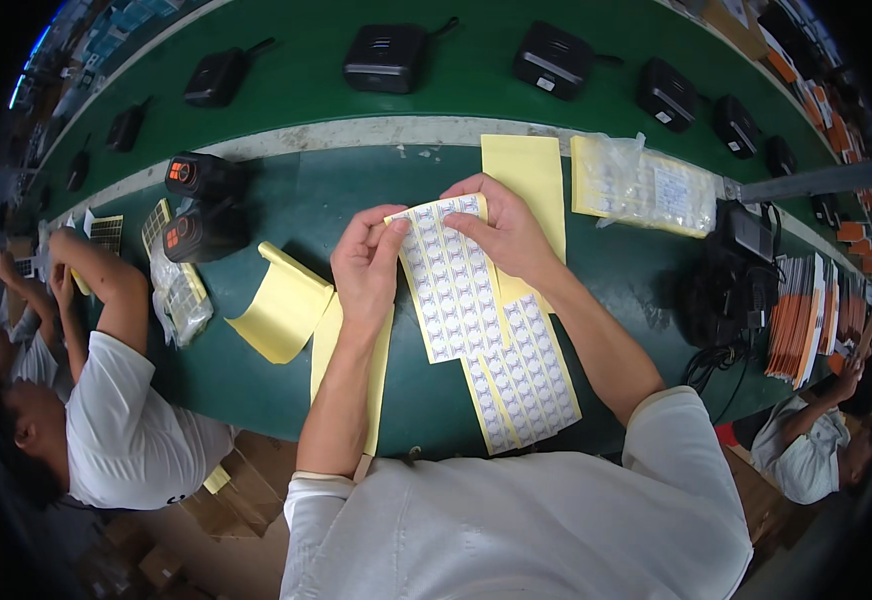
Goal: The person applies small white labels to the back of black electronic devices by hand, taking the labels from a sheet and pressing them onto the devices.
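Note:
Between my two hands is a sheet of round white stickers [446, 285] on yellow backing, held up by its top edge. My left hand [366, 258] pinches the upper left corner, thumb on the face. At the upper right corner, my right hand [501, 232] grips with its thumb over the stickers and its fingers behind. Below the held sheet, a second sticker sheet [531, 385] lies on the table, partly covered. A yellow backing sheet [521, 160] lies beyond my right hand. Left of my left forearm rest curled yellow backing sheets [281, 305].
A plastic-wrapped sticker pack [646, 185] lies at the back right. Black cables and adapters [741, 265] stand near orange-edged booklets [796, 320]. Two black devices with orange parts [201, 230] stand left. Black cases [386, 58] line the green conveyor [296, 75]. Co-workers [121, 420] sit on both sides.

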{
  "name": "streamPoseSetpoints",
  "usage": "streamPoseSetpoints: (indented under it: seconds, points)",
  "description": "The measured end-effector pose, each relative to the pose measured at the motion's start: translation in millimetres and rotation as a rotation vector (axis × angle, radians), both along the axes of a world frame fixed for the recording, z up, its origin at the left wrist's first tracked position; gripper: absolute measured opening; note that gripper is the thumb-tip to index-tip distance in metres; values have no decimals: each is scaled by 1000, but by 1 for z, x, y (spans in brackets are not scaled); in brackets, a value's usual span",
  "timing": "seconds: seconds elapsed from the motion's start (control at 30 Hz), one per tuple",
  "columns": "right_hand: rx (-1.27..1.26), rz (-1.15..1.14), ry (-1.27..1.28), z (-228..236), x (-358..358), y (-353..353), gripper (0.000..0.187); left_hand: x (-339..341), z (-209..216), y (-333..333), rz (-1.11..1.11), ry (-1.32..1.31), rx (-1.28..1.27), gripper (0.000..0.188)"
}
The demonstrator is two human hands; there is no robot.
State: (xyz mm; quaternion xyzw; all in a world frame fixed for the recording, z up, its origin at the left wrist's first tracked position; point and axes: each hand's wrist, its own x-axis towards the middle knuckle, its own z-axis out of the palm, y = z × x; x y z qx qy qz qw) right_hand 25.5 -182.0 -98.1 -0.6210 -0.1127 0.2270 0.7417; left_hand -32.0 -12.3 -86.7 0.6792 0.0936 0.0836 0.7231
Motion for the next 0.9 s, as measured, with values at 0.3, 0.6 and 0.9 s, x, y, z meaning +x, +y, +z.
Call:
streamPoseSetpoints:
  seconds: [0.3, 0.6, 0.9]
  points:
    - [7, -46, 59, -5, 0, 4, 14, 2, 6, -5, 83, 17, 26, 18]
    - [-99, -69, -58, -1, 0, 3, 13, 0, -7, 4, 136, -182, 414, 10]
    - [-24, -112, 26, 3, -9, 13, 17, 21, 10, -12, 257, -143, -20, 7]
